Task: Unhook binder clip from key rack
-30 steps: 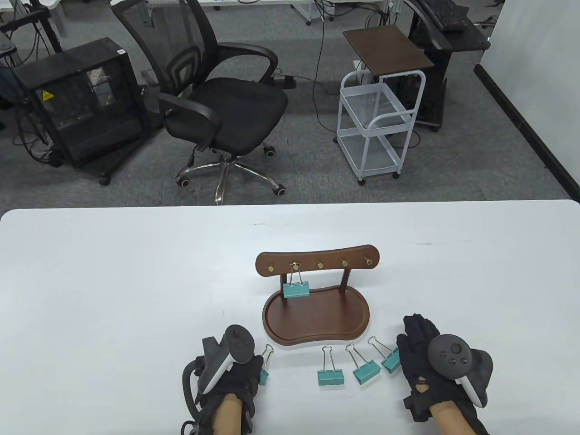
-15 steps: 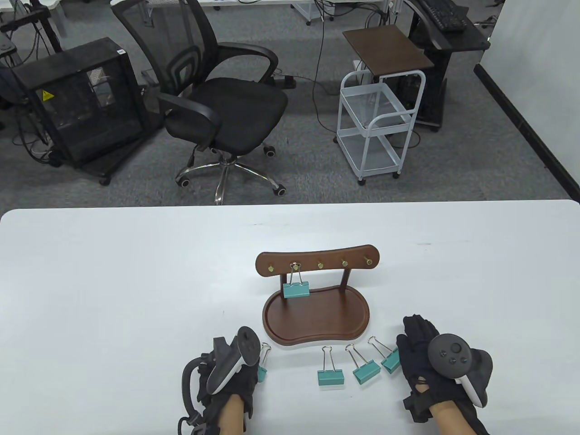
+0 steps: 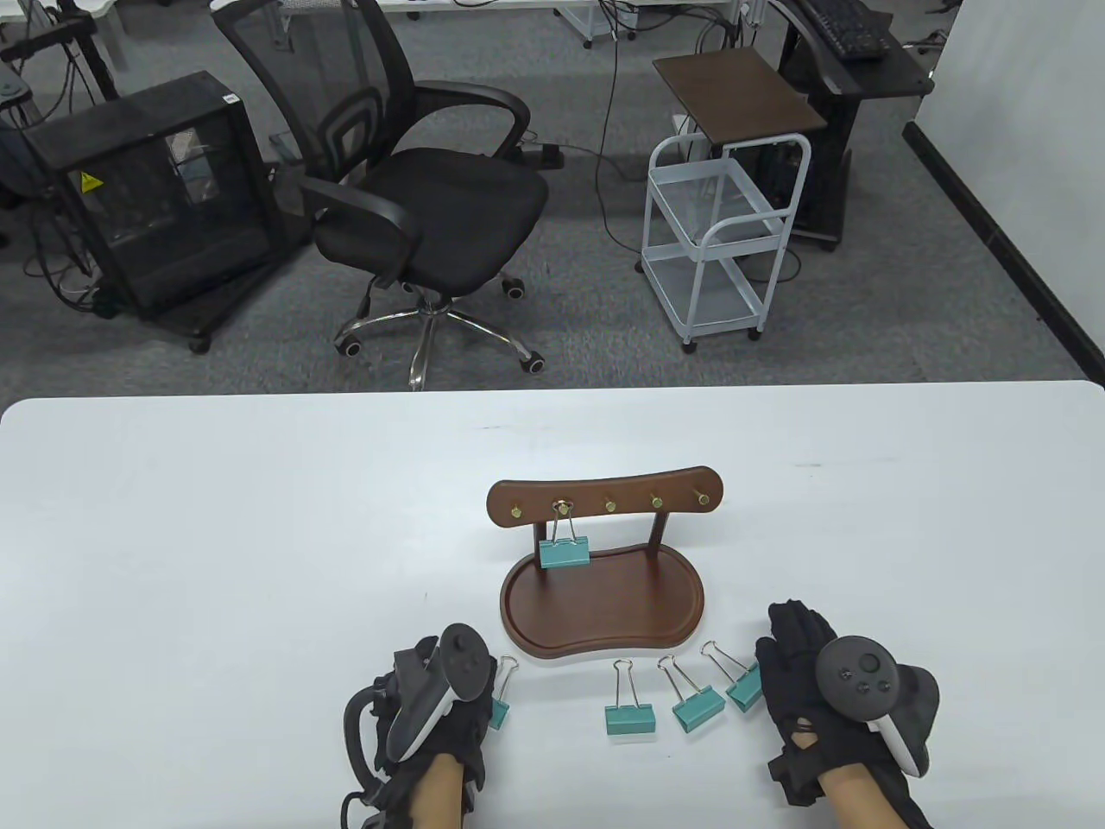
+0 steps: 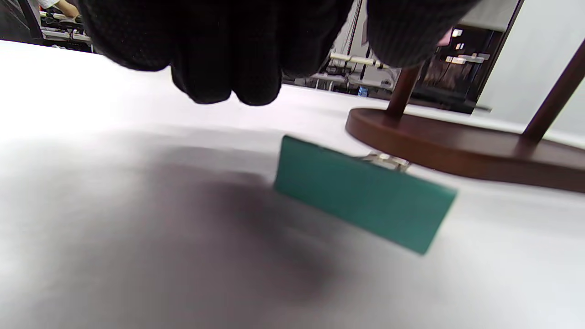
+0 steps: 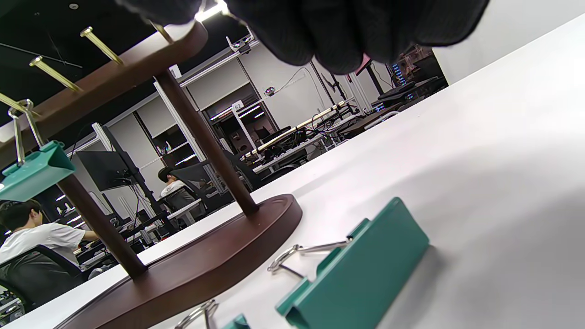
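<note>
The brown wooden key rack stands on the white table. One teal binder clip hangs from its second brass hook from the left; it also shows in the right wrist view. My left hand is low over the table in front of the rack's left end. A teal clip lies just right of it, and in the left wrist view this clip lies free below my fingers. My right hand rests flat on the table beside another clip, not touching it.
Two more teal clips lie on the table in front of the rack's base. An office chair and a white cart stand on the floor beyond the table's far edge.
My left hand shifted slightly to the right and turned a little over the clip beside it. That clip barely moved. My right hand and the hanging clip have not moved.
</note>
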Available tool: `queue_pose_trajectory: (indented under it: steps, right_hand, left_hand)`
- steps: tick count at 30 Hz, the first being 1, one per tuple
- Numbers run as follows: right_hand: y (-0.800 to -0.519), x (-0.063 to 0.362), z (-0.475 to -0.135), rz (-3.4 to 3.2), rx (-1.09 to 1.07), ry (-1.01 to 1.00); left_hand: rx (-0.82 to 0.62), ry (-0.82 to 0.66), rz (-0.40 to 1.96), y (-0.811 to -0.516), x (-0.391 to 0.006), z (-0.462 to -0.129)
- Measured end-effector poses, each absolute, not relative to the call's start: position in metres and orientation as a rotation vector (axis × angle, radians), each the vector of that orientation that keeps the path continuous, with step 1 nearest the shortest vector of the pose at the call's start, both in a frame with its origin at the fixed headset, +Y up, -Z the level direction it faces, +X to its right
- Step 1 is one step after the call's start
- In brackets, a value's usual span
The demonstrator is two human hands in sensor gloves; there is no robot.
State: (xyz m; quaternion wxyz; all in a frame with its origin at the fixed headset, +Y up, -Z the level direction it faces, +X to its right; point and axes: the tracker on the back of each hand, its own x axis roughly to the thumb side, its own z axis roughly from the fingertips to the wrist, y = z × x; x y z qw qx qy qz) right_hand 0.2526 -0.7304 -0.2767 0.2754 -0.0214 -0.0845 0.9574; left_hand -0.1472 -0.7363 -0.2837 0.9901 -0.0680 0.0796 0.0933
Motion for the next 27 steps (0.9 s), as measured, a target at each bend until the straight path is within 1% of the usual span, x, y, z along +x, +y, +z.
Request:
queue_pose_trajectory:
  steps: [3,7,9,12,15,17,18,21,24,27]
  right_hand:
    - [-0.730,0.253,-0.277,2.574,-0.056,-0.227]
    - [-0.730,0.253,-0.277,2.571,-0.053,-0.227]
    - [-0.730,0.253,-0.277,2.566,-0.053,-0.226]
    - [-0.730,0.253,-0.276,2.557,-0.055,-0.230]
    - [-0.729,0.255,-0.276,2.543,-0.060,-0.233]
    - [-0.729,0.257,-0.276,2.533,-0.065,-0.235]
    - [-0.729,0.257,-0.276,2.530,-0.068,-0.235]
    - [-0.729,0.259,-0.277,2.518,-0.074,-0.233]
    - [-0.729,0.260,-0.277,2.508,-0.078,-0.229]
    - [-0.729,0.261,-0.277,2.499,-0.083,-0.224]
  left_hand:
    - [-0.109,0.171,0.271,-0.733,-0.148,-0.285]
    - [0.001,0.149,0.446,-0.724,-0.145,-0.285]
    - [0.046,0.141,0.554,-0.720,-0.143,-0.285]
    - [0.103,0.139,0.775,-0.714,-0.138,-0.287]
    - [0.081,0.155,0.946,-0.711,-0.133,-0.292]
    - [0.083,0.177,1.003,-0.711,-0.129,-0.297]
    - [0.077,0.197,1.024,-0.711,-0.127,-0.300]
    - [-0.036,0.222,1.097,-0.714,-0.119,-0.312]
    - [-0.025,0.263,1.138,-0.715,-0.110,-0.319]
    - [-0.061,0.296,1.148,-0.717,-0.102,-0.324]
